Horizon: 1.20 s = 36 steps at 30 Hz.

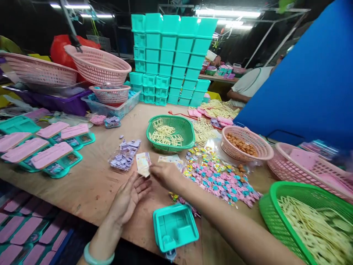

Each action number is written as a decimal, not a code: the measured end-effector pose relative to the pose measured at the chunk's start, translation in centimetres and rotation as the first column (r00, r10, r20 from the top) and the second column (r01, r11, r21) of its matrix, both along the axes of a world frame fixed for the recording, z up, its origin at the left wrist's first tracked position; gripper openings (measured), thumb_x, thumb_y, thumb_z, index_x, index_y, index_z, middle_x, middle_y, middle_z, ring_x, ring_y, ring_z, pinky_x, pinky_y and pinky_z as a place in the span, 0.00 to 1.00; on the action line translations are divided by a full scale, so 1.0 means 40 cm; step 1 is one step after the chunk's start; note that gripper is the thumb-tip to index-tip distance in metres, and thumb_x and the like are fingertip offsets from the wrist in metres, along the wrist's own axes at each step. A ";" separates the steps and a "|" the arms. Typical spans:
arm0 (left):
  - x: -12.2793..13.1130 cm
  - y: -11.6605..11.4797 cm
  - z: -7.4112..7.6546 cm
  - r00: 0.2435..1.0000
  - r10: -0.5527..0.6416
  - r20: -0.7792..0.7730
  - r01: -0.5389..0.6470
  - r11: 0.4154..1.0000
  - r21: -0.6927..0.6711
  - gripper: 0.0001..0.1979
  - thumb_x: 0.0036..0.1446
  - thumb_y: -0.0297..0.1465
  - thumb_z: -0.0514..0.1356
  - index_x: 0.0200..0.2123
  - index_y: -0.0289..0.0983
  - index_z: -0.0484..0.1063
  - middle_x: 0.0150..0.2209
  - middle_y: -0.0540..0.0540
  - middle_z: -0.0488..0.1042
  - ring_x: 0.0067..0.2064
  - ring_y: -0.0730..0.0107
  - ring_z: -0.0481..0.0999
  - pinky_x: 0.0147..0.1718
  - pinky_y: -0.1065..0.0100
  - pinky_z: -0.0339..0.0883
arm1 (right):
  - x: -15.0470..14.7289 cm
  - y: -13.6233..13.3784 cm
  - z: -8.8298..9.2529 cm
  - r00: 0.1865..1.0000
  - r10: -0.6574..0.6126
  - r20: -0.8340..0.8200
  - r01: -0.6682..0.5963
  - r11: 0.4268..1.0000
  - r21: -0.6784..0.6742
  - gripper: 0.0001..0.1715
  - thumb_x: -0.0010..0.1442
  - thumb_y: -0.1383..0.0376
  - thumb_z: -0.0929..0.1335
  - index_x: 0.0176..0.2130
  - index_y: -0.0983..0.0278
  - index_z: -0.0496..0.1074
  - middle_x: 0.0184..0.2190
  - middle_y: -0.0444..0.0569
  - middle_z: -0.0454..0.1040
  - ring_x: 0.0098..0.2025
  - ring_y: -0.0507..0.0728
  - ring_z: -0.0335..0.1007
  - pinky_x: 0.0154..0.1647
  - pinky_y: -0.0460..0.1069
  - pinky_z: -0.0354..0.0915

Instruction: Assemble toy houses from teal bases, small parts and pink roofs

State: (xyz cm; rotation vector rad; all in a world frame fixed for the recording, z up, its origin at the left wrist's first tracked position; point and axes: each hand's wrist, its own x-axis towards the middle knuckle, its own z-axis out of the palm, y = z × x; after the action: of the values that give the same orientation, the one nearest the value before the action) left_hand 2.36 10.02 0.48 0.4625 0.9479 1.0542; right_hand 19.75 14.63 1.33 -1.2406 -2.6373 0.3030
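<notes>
Between both hands is a small printed paper slip (143, 162), pale with yellow and purple marks. My right hand (167, 176) pinches its right edge. Palm up with fingers apart, my left hand (132, 198) sits just under the slip's lower end; whether its thumb touches the paper I cannot tell. More printed slips (172, 159) lie behind my right hand. A turquoise compartment box (176, 226) stands open at the table's front edge, below my right forearm. Left of the slip is a clear tray heaped with small purple pieces (122, 158).
A green basket (187, 129) holds cream frame pieces. Pink and blue pieces (217, 180) spread to the right, near a pink basket (264, 152) of brown pieces. Turquoise boxes (171, 55) are stacked behind. Boxes with pink lids (52, 154) stand left. A co-worker (250, 84) sits at back right.
</notes>
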 end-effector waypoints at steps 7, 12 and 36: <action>0.058 0.036 0.004 0.995 0.068 -0.074 -0.070 0.997 -0.018 0.17 0.44 0.26 0.73 0.40 0.33 0.76 0.34 0.45 0.84 0.35 0.63 0.85 0.36 0.69 0.78 | 0.229 -0.181 0.022 0.808 -0.310 -0.501 0.311 0.947 -0.084 0.11 0.68 0.64 0.66 0.47 0.60 0.78 0.44 0.49 0.82 0.47 0.55 0.79 0.50 0.52 0.72; 0.113 0.031 0.019 0.991 -0.006 -0.134 0.013 0.999 0.046 0.25 0.42 0.29 0.76 0.44 0.35 0.73 0.32 0.48 0.84 0.29 0.70 0.83 0.30 0.74 0.76 | 0.361 -0.134 -0.041 0.712 -0.689 -0.136 0.684 0.724 -0.085 0.09 0.65 0.68 0.67 0.41 0.63 0.79 0.40 0.52 0.82 0.45 0.59 0.77 0.48 0.52 0.69; 0.368 -0.188 0.162 0.859 -0.490 0.147 0.459 0.865 0.200 0.09 0.50 0.28 0.73 0.36 0.33 0.82 0.38 0.43 0.84 0.42 0.67 0.82 0.43 0.75 0.74 | 0.236 -0.519 0.046 0.704 -0.237 -0.669 0.603 0.697 0.388 0.29 0.63 0.75 0.65 0.61 0.60 0.70 0.57 0.54 0.77 0.62 0.62 0.69 0.60 0.62 0.70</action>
State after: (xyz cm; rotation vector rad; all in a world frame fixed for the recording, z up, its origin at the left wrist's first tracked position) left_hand 17.06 2.51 6.95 0.6747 0.5333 0.7033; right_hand 29.19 -6.12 3.16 -1.2486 -1.6298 -0.2003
